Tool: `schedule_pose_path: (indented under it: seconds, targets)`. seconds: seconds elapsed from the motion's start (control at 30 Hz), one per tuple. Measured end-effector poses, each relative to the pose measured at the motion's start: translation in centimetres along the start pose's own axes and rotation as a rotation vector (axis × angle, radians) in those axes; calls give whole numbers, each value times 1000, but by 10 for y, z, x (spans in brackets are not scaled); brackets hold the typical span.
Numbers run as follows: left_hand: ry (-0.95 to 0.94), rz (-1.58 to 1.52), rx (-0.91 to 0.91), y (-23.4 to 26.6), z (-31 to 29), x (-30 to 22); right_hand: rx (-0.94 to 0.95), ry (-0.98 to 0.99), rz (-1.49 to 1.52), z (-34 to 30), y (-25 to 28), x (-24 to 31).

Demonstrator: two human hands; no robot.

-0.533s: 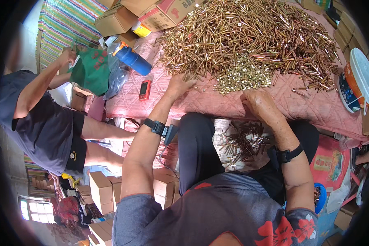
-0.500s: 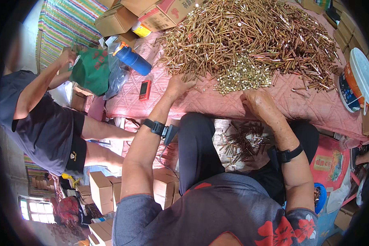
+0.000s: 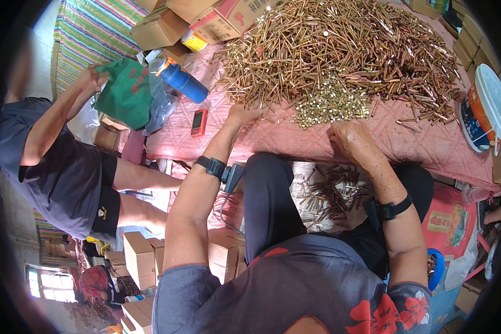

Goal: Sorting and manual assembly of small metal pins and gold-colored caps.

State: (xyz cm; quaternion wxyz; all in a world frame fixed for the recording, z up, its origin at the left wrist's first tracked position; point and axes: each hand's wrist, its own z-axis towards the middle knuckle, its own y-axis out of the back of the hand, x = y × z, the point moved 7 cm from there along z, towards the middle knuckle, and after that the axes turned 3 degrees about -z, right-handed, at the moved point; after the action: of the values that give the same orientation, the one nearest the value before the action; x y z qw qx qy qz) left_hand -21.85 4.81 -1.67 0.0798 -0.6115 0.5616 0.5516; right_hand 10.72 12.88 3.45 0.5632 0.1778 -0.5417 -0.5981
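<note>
A big heap of thin golden-brown metal rods (image 3: 339, 44) covers the far part of the pink quilted cloth (image 3: 206, 142). Against its near edge lies a small pile of short brass-coloured metal pieces (image 3: 331, 106), too small to name surely. My left hand (image 3: 246, 116) is at the heap's near left edge, fingers drawn together and pointing right; what they hold, if anything, does not show. Just below the small pile, my right hand (image 3: 350, 139) rests on the cloth with fingers curled in. Its fingertips are turned away, so anything in them is hidden.
Left of me stands another person (image 3: 55, 161) handling a green bag (image 3: 127, 94). A blue bottle (image 3: 183, 82) and a red device (image 3: 199, 122) lie on the cloth. A white-lidded bucket (image 3: 484, 108) stands at right. More rods (image 3: 334, 192) lie between my knees.
My left hand has drawn back slightly from the rod heap, its fingers closer together. My right hand has hardly moved. The other person has shifted the green bag.
</note>
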Motion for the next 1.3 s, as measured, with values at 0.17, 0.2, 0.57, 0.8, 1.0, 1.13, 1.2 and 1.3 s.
schedule_pose_path:
  seconds: [0.17,0.2,0.57,0.8,1.0,1.13,1.2,1.3]
  targets:
    - [43,-34,20,-8,-21,-13,10,-37,-11,-5,-2,-7]
    - [68,-174,38,-7,-22,-6,19,-46,-12,-5,-3,-7]
    - [23,-677,267,-5,-40,-8,-19,20,-21,-3,-3,-3]
    - [-780,633,-34,-33,-55,-56,-55,58,-11,-5,1,-3]
    - [-510,-175,60,-22,-41,-31,-54,75,24,-2,1,2]
    - [-65,-817,325,11,-41,-23,-71,73,9,-3,3,2]
    - [-21,-848,193,25,-41,-16,-80,78,36,-3,3,3]
    - [18,-954,9,24,-55,-19,53,-66,-17,-10,-5,-7]
